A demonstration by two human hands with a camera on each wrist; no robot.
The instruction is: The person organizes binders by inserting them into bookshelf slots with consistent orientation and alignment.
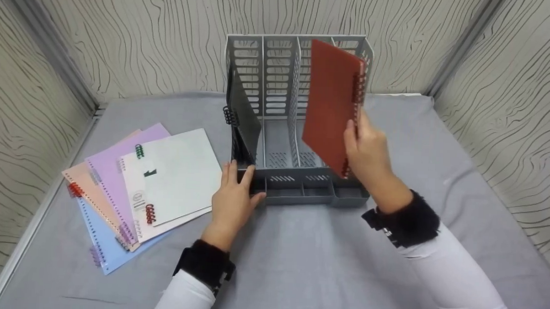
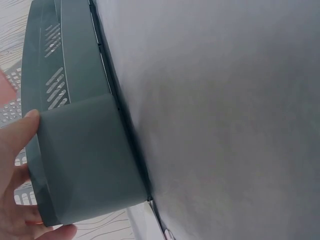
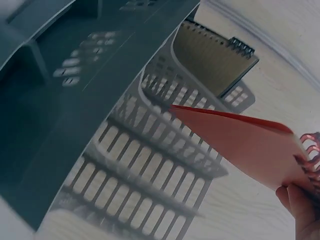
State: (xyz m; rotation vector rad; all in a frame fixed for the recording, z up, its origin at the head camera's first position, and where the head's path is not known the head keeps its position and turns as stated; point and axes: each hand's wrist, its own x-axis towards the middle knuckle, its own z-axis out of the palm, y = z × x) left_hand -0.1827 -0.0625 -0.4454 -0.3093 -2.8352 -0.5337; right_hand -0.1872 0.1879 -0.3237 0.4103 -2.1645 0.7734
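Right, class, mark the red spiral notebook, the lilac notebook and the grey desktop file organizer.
Red spiral notebook (image 1: pixel 332 106): head view, middle of its cover.
Lilac notebook (image 1: pixel 110 166): head view, exposed strip of its cover.
Grey desktop file organizer (image 1: pixel 299 174): head view, slotted front panel.

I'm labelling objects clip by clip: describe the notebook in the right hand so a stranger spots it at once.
Start from the gray file organizer, central in the head view. Across its right side, the right hand grips the red notebook by its ring-bound edge. Its red cover sets it apart from the dark notebook in the leftmost compartment.
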